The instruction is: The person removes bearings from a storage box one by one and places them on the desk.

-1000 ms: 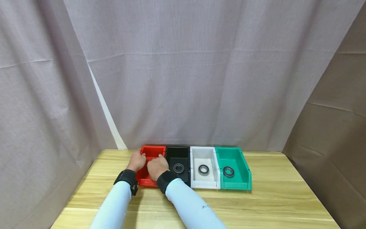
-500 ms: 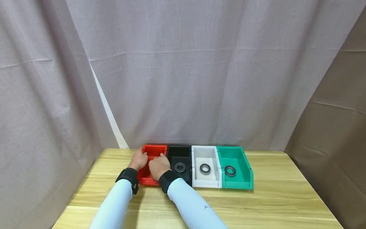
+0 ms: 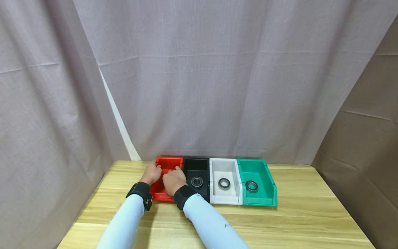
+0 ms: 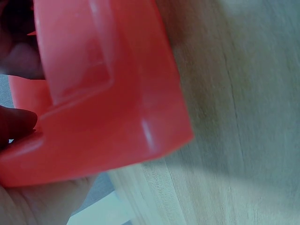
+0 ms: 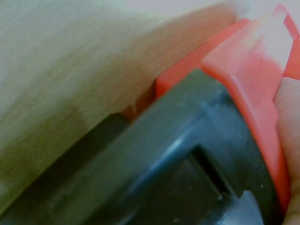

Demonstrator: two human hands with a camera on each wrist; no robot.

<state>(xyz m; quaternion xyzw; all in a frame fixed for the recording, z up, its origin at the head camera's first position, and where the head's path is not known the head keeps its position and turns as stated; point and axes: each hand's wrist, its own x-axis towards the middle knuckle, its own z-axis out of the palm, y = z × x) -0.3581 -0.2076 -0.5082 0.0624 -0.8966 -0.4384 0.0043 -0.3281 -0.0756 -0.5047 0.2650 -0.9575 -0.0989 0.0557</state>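
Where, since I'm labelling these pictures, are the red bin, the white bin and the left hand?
Red bin [image 3: 169, 163]: head view, inner back wall.
White bin [image 3: 226, 200]: head view, front wall.
Left hand [image 3: 151, 173]: head view, back of the hand.

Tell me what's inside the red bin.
Bare red plastic shows inside the red bin in the head view. The right hand covers part of the interior, so whatever lies beneath it cannot be seen.

Greyish fabric curtain, light wooden tabletop
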